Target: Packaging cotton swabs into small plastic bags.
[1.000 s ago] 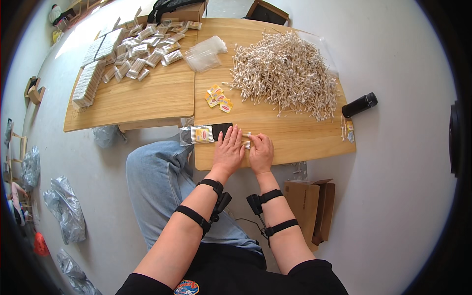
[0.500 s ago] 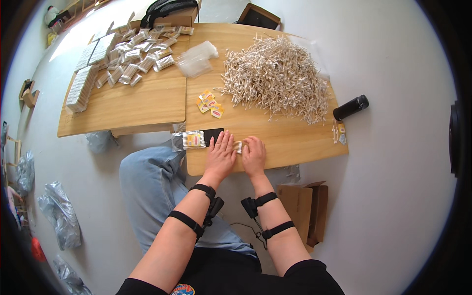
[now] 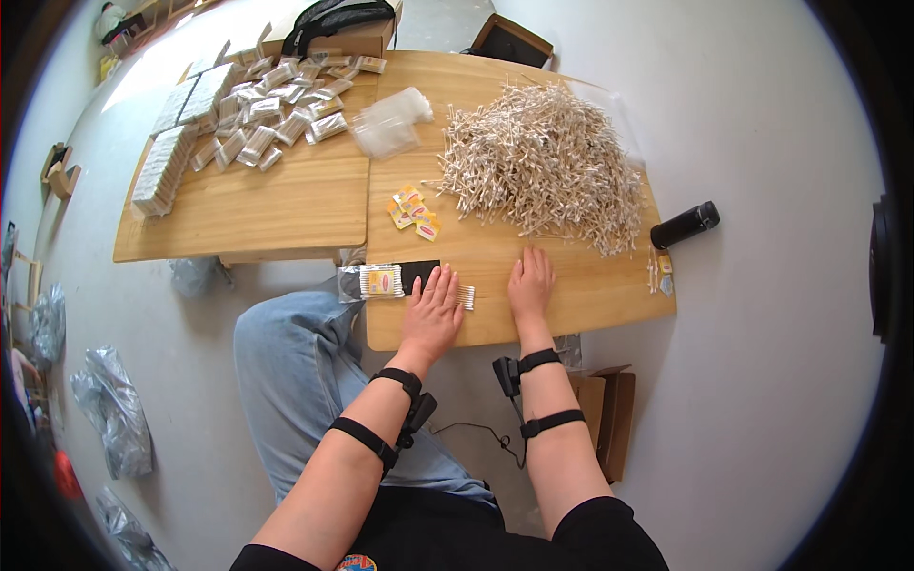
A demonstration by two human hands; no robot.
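My left hand (image 3: 433, 316) lies flat, fingers stretched out, over a row of cotton swabs (image 3: 466, 297) and the edge of a black flat piece (image 3: 417, 274). The swab ends stick out on its right side. Left of it, at the table's front edge, a clear plastic bag (image 3: 350, 284) holds several swabs and a yellow card (image 3: 381, 282). My right hand (image 3: 532, 285) rests on the bare wood with its fingers extended and nothing visible in it. Beyond it lies a large heap of loose cotton swabs (image 3: 543, 167).
Several yellow cards (image 3: 413, 211) lie mid-table, with empty clear bags (image 3: 392, 124) behind. Filled swab packs (image 3: 262, 109) and stacked packs (image 3: 164, 171) cover the far left. A black bottle (image 3: 685, 225) stands out past the right edge. A cardboard box (image 3: 614, 423) sits below.
My right hand has moved away from the swab row, to the right and toward the heap. My left hand stays over the row. The whole view has shifted slightly.
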